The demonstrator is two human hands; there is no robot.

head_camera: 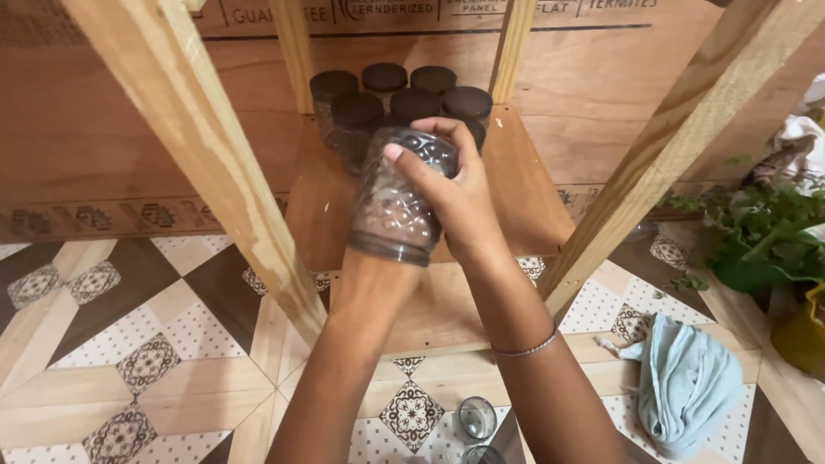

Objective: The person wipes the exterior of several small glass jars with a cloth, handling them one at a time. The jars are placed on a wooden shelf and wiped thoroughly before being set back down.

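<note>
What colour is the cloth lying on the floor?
Pale blue-green cloth, crumpled on the patterned floor, shown in the head view.

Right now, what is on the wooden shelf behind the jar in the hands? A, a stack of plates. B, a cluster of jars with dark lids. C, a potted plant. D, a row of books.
B: behind the clear jar held in both hands, a cluster of jars with dark lids stands at the back of the shelf.

soft even light, edges stretched
</note>
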